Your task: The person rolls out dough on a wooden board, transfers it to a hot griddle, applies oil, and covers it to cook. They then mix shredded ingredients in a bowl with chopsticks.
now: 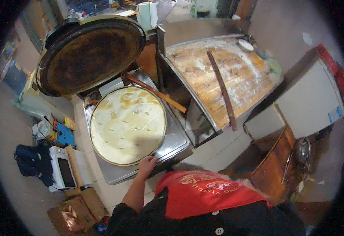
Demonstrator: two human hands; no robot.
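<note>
A large round flatbread dough (127,126) fills the lower plate of an electric griddle, inside its thin rim (90,134). The dough is pale, with several small slits and brownish wet patches towards the far side. At the near right edge of that rim is my left hand (147,165), its fingers curled; whether they grip the rim cannot be made out. My right hand (244,182) is a blur beside the red apron (207,191), and its fingers are not distinct. Behind the dough, the griddle's dark lid (95,56) stands raised.
A wooden stick (169,100) lies on the metal surround (175,144), right of the dough. Further right, a dark rolling pin (222,88) crosses a floured wooden board (189,70), its near end overhanging the edge. A bowl of white powder (245,45) sits at the back. A microwave (63,168) stands left.
</note>
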